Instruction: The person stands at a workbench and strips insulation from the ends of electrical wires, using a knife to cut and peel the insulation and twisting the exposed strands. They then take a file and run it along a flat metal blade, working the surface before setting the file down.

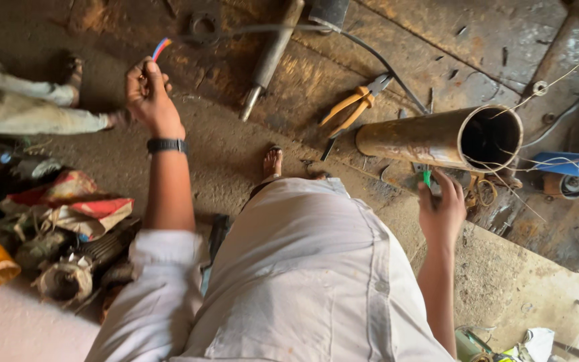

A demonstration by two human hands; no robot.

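1. The left hand (147, 94) is raised out over the dirty floor (236, 161), fingers curled and pinched on a thin bundle of coloured wire (161, 48). The red and blue end sticks up past the knuckles, away from the body, probably so the strand stays taut and off the ground.
2. The right hand (442, 209) is lower, just beside the open mouth of a rusty metal tube (437, 137). Its fingers are pressed together on a small green-tipped piece (427, 177); what the piece is I cannot tell.
3. The tube lies on its side on a stained steel plate (477, 53), mouth turned toward the person, so the bore is in easy reach. Thin bare wires (537, 90) trail out of the mouth and across the plate.
4. Orange-handled pliers (356, 104) lie on the plate just left of the tube, within reach of either hand.
5. A long grey metal rod (273, 57) lies farther back, with a black cable (383, 64) running past it.
6. A blue roll (567, 164) sits right of the tube mouth.
7. At left, well apart from the tube, is a heap of motor parts and rags (68, 221).
8. Another person's feet (68, 74) show at the upper left.
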